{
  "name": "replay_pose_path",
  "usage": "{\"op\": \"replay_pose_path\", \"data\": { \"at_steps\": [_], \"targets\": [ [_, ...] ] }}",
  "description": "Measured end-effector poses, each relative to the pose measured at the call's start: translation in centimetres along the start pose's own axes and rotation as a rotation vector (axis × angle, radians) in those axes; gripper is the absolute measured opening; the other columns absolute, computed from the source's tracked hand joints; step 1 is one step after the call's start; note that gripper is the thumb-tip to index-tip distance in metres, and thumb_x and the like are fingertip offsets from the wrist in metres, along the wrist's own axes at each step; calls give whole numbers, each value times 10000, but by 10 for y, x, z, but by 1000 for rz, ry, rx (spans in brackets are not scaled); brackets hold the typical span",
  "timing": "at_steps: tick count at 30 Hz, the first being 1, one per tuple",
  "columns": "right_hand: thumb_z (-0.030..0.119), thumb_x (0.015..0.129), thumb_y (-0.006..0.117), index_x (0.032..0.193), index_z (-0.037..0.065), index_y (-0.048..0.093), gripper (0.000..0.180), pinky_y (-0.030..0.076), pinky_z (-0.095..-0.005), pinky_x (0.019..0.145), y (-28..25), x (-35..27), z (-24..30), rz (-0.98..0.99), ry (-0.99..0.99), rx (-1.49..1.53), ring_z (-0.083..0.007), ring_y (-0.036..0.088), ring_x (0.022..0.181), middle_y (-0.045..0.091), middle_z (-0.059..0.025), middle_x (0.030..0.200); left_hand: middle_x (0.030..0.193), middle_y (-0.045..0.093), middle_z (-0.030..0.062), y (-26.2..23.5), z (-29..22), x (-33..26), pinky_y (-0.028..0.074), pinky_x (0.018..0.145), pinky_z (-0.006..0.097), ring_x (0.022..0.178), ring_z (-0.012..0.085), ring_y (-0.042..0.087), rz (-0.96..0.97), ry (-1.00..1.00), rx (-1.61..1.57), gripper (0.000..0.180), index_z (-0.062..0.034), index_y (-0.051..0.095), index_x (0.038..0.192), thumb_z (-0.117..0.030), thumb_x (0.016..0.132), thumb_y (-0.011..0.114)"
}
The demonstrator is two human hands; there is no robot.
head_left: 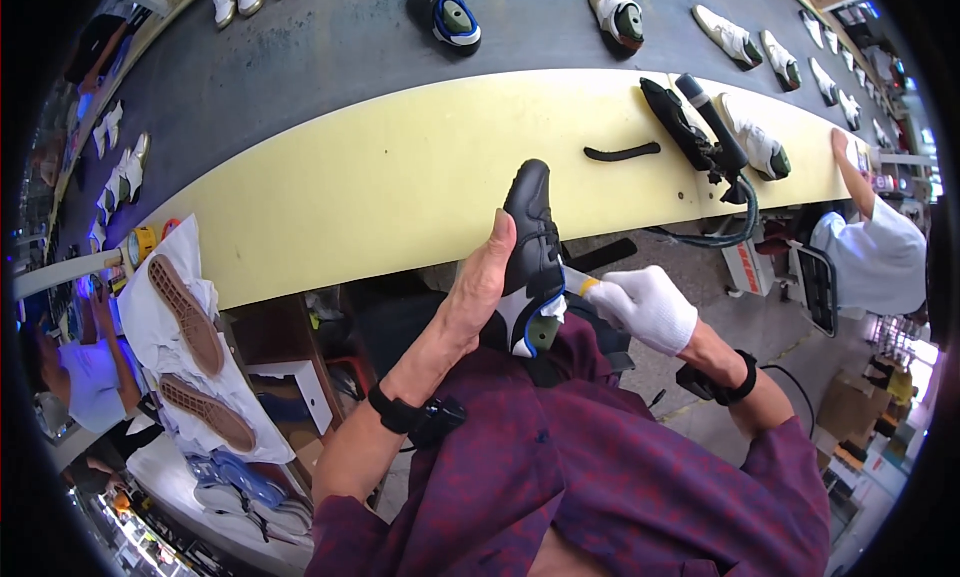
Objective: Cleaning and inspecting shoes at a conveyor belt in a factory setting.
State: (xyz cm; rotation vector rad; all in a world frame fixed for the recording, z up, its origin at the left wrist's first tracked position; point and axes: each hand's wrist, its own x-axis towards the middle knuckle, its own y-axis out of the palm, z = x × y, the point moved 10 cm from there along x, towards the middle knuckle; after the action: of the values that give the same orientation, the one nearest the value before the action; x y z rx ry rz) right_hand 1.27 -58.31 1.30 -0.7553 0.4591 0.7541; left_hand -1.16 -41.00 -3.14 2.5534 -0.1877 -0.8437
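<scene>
A black sneaker [530, 247] with white and blue trim near its heel is held upright over my lap, toe toward the bench. My bare left hand [478, 289] is closed around its left side, the thumb lying along the upper. A green molded piece [544, 331] shows at the heel end, with a bit of white material beside it. My right hand [645, 307], in a white glove, is closed just right of the shoe. Something thin and pale with a yellow end sticks out of its fingers toward the shoe; its kind is unclear.
On the pale yellow bench [400, 167] lie a black strip [622, 152], a black handled device with hoses [715, 137] and a white sneaker [752, 137]. Shoes stand on the dark belt [330, 47] behind. Brown soles [186, 315] lie at left. A co-worker [870, 257] sits at right.
</scene>
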Motion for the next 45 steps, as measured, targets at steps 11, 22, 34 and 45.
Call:
{"op": "replay_pose_path", "data": {
  "at_steps": [11,22,34,45],
  "targets": [
    [371,1031,666,835,32,730,397,523,-446,583,34,-32,-15,92,-130,-150,-414,667,627,633,-210,668,1261,695,66,-6,52,-41,526,1032,316,1154,141,661,-63,-135,-155,830,-53,595,1428,-758,1061,356],
    [434,1028,656,830,78,684,409,533,-480,548,58,-12,28,114,-376,-523,-403,675,589,603,-178,585,1080,701,25,-23,64,-47,523,878,281,973,106,644,-129,-89,-35,729,-59,692,1194,-730,1060,441],
    [441,1073,597,925,50,745,444,564,-408,574,72,-3,9,327,-156,-90,-319,715,582,685,-147,650,1042,694,55,-22,71,-46,503,918,287,995,122,623,-31,-81,-131,746,1,687,1173,-704,1066,466],
    [311,1078,591,894,2,729,385,530,-353,613,59,-27,-7,151,45,47,-197,674,605,682,-122,674,1052,704,13,-27,60,-55,517,835,260,925,73,641,-100,18,-148,513,-27,671,1219,-502,1092,525]
  ]
}}
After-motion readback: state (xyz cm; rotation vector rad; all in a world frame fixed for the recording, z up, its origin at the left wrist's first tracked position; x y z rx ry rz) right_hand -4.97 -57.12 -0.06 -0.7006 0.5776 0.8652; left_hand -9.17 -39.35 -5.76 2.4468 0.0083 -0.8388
